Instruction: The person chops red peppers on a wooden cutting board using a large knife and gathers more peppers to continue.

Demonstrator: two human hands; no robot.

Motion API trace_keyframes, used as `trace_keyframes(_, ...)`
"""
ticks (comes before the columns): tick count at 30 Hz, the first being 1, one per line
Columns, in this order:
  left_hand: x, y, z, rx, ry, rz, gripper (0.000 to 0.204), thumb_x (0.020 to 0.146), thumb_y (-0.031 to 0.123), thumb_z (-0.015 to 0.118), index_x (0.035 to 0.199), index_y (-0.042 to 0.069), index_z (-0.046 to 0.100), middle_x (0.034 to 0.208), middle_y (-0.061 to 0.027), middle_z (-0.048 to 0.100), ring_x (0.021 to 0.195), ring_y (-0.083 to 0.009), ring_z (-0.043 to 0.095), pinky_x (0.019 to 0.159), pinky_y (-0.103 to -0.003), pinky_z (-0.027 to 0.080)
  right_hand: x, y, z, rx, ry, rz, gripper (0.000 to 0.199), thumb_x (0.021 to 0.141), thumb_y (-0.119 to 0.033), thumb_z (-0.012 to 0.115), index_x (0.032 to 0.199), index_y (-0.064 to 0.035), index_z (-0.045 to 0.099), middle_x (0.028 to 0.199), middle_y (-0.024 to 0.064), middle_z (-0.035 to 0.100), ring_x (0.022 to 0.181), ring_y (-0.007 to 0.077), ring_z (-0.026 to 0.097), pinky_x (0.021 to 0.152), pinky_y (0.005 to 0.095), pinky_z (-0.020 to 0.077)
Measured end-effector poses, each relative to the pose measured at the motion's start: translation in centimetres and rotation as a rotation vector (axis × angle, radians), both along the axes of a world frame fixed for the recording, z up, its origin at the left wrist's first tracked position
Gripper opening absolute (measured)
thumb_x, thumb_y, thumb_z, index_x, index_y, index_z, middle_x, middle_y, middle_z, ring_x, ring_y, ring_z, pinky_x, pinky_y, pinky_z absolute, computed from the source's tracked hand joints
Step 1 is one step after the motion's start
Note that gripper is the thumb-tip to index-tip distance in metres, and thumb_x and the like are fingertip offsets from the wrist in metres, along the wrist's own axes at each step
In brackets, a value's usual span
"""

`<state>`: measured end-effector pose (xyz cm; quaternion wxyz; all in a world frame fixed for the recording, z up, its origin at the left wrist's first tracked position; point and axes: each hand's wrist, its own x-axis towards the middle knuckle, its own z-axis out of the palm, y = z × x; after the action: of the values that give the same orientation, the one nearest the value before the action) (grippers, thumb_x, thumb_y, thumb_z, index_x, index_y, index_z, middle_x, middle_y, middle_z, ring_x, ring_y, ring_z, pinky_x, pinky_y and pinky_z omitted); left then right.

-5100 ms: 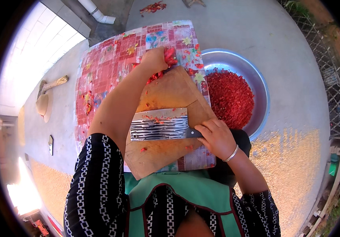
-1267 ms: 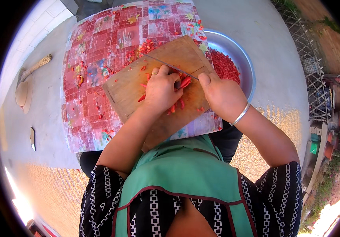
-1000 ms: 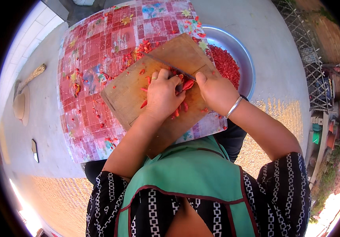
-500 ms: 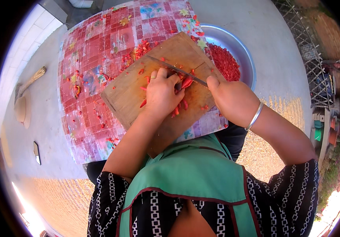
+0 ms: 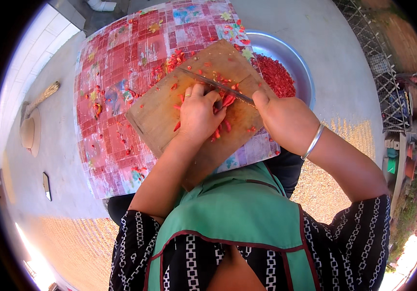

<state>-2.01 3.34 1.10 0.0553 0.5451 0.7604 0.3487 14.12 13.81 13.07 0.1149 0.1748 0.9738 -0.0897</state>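
A wooden cutting board (image 5: 155, 116) lies tilted on the table, reaching to my apron. My left hand (image 5: 199, 115) is closed, fingers bent over red chili peppers (image 5: 228, 100), pressing them to the board. Some pepper ends stick out beside the thumb and below the palm. My right hand (image 5: 286, 121) grips a knife (image 5: 215, 84) whose long, narrow blade runs up and left just past my left fingertips. The handle is hidden in my fist. Small cut pepper bits (image 5: 224, 80) lie along the blade's far side.
The table (image 5: 121, 48) wears a red and white checked cloth, strewn with pepper scraps. A metal basin (image 5: 306, 77) with chopped red pepper (image 5: 277, 77) sits beyond the right edge. On the floor at left are a hat (image 5: 30, 132), a short brush (image 5: 43, 97) and a phone-like flat object (image 5: 47, 186).
More cut bits lie beyond the blade, and the knife has shifted very slightly. My left hand keeps its place on the peppers; the whole view has drifted a little.
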Motion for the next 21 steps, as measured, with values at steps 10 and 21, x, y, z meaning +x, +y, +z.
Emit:
trace_keyframes(10, 0.0, -0.2, -0.3, 0.091, -0.009, -0.02, 0.02, 0.065, 0.015, 0.077, 0.073, 0.009, 0.061, 0.087, -0.0087, 0.052, 0.088, -0.0301, 0.052, 0.071, -0.04, 0.048, -2.0, 2.3, -8.0, 0.177, 0.488, 0.073, 0.024, 0.079, -0.005, 0.055, 0.099, 0.001, 0.043, 0.08, 0.0216, 0.059, 0.062, 0.039, 0.061, 0.053, 0.0463, 0.0487)
trace_keyframes(21, 0.1, -0.4, -0.5, 0.046, 0.005, 0.007, 0.02, 0.065, 0.016, 0.078, 0.074, 0.009, 0.061, 0.087, -0.0076, 0.053, 0.088, -0.0295, 0.052, 0.071, -0.04, 0.048, -1.0, 0.1, -1.9, 0.009, 0.173, 0.061, 0.02, 0.079, -0.003, 0.054, 0.094, -0.0006, 0.041, 0.059, 0.0171, 0.056, 0.059, 0.0399, 0.06, 0.052, 0.0478, 0.0475)
